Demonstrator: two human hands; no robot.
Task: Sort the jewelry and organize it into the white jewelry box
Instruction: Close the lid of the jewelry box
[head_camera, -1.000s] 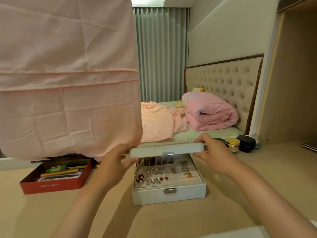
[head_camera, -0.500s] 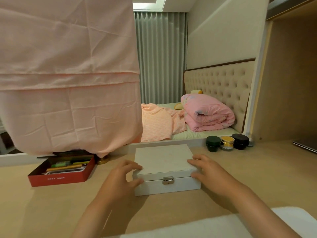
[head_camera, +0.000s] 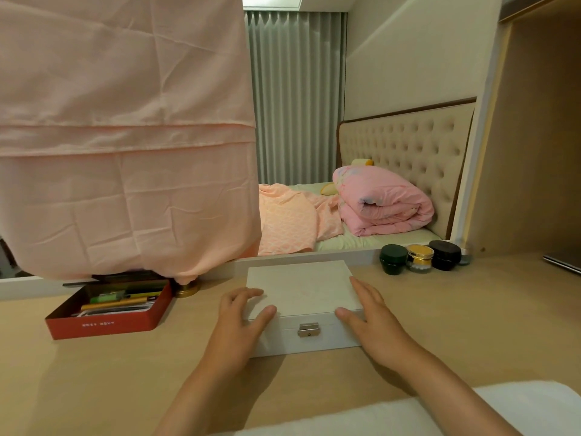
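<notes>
Box: the white rectangular leather-look jewelry box (head_camera: pixel 301 287) sits flat on the pale wood worktop (head_camera: pixel 471 325), lid down, its small silver metal clasp (head_camera: pixel 308 329) facing the person.
Jewelry: none shows anywhere; with the lid down, the inside of the box is hidden.
Left hand: the left hand (head_camera: pixel 242 313) rests on the box's front left corner, fingers (head_camera: pixel 248 292) loosely bent with their tips on the lid, thumb laid along the front edge. It presses rather than grips and holds nothing.
Right hand: the right hand (head_camera: pixel 371 319) lies on the front right corner, fingers (head_camera: pixel 364 289) nearly straight along the lid's right edge, thumb on the front edge. It too has hold of nothing.
Why so held: one hand on each front corner spreads even pressure, which probably seats the lid squarely so the clasp lines up.
Stage: judging by the closed lid, the sorting looks finished or paused; whether the clasp is latched cannot be told.
Left of the box: an open red rectangular tin (head_camera: pixel 110 322) of pens and papers, well apart, under a hanging pale pink cloth (head_camera: pixel 125 136).
Behind and right of the box: three small round jars, dark green (head_camera: pixel 393 259), gold (head_camera: pixel 419 258) and black (head_camera: pixel 445 254), in a touching row against the worktop's back edge, out of the hands' way.
</notes>
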